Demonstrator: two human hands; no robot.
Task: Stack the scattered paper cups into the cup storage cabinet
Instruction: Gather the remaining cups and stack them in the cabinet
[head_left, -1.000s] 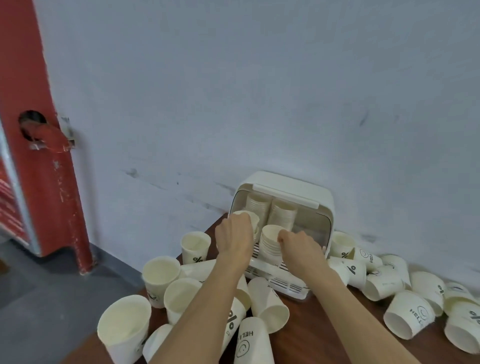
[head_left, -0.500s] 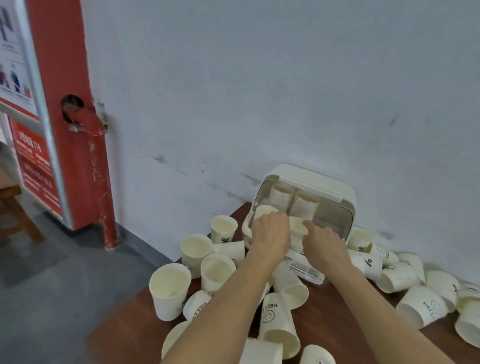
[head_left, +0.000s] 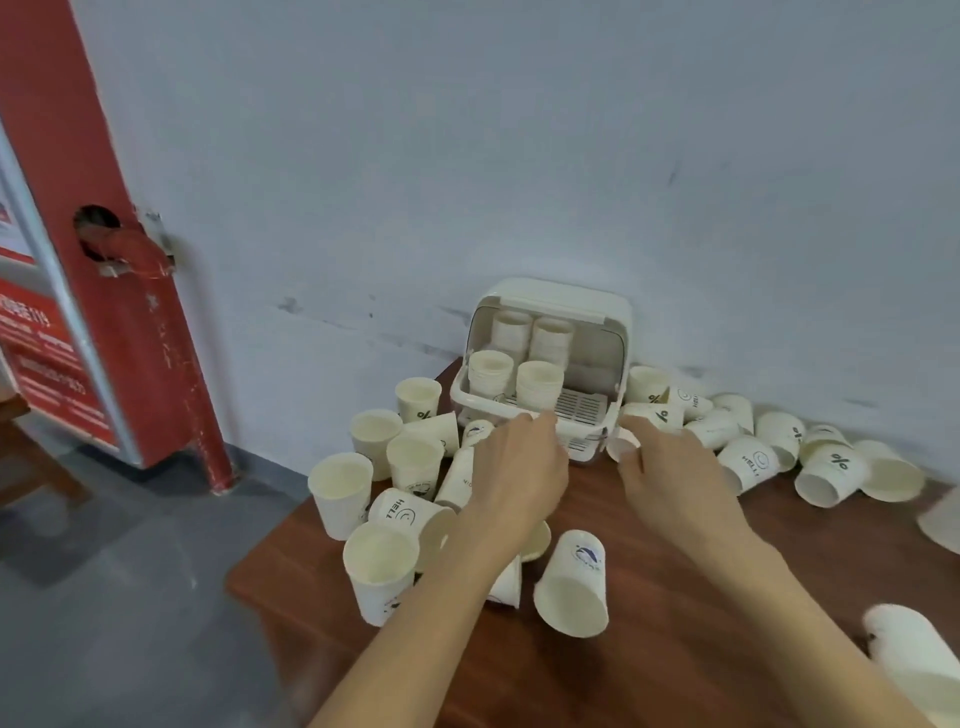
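Both hands, left (head_left: 519, 470) and right (head_left: 670, 480), loose and empty before cabinet (head_left: 613, 332), likely reaching for the next cups (head_left: 340, 491).

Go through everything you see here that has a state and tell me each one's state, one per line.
White plastic cup storage cabinet: lid raised, front open.
Four stacks of white paper cups inside the cabinet: upright, nested.
Loose cups left of the cabinet: mostly upright.
Loose cups right of the cabinet: lying on their sides.
Left hand: empty, fingers relaxed.
Right hand: touching a tipped cup.
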